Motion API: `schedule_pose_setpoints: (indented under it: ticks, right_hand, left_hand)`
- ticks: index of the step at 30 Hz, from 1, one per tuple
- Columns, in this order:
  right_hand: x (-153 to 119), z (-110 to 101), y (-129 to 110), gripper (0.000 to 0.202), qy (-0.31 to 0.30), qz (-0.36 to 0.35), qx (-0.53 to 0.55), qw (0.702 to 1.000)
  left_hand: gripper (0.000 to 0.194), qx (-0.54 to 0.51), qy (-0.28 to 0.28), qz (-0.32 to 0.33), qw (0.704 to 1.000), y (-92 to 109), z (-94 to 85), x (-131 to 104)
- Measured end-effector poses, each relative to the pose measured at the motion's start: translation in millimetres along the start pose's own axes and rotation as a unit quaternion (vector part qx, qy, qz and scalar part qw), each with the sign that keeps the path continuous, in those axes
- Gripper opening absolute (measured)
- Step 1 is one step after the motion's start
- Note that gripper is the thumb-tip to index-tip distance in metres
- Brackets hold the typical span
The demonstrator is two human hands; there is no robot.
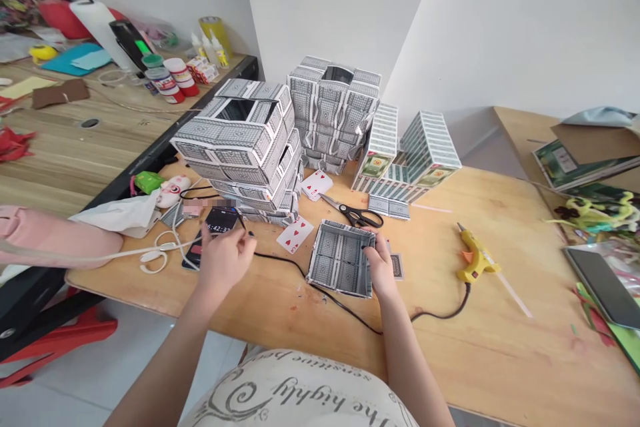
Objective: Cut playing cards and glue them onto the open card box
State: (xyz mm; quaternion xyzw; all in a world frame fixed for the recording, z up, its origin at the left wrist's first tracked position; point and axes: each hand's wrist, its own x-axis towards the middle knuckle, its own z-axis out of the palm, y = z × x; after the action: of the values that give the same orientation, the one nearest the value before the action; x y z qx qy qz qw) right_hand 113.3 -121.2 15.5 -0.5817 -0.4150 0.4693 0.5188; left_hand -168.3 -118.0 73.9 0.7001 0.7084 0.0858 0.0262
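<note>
My right hand (381, 265) grips the right wall of a small open box (343, 257) made of grey-backed playing cards, with the thumb inside the wall. My left hand (227, 263) is over a phone (221, 219) with a lit timer, one finger reaching onto the screen and apart from the thumb. Its other fingers are partly hidden. A black cord (283, 257) runs past my left hand and by the box. Black scissors (361, 216) lie just behind the box. Loose cards with red hearts (295, 235) lie beside it.
Two tall card-built structures stand behind, one at left (240, 140) and one at centre (335, 107). Green-white card boxes (433, 147) are stacked to their right. A yellow glue gun (475, 257) rests on the right. A pink pouch (50, 237) and white cable (120, 255) are on the left.
</note>
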Motion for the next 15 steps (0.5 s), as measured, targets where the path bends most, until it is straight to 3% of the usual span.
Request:
schedule_pose_setpoints:
  ticks: [3,5,7,11,15]
  right_hand:
    - [0,0,1,0.032,0.002,0.003,-0.002,1.0]
    - [-1,-1,1,0.031,0.0,0.006,-0.002,1.0]
    - [-1,-1,0,0.032,-0.004,0.007,0.002,1.0]
    - [-2,-1,-3,0.032,-0.011,-0.005,-0.004,1.0]
    - [-1,-2,-1,0.034,-0.009,-0.009,-0.013,1.0]
  left_hand:
    - [0.036,0.104,-0.078,-0.1,0.987,-12,-14.7,-2]
    - [0.038,0.111,-0.135,-0.174,0.969,-22,-19.4,-5]
    - [0.04,0.121,-0.156,-0.224,0.954,-35,-20.8,-8]
    - [0.043,0.163,-0.145,-0.187,0.958,-58,-15.8,-13]
    - [0.056,0.186,-0.153,-0.134,0.961,-65,-3.4,-20]
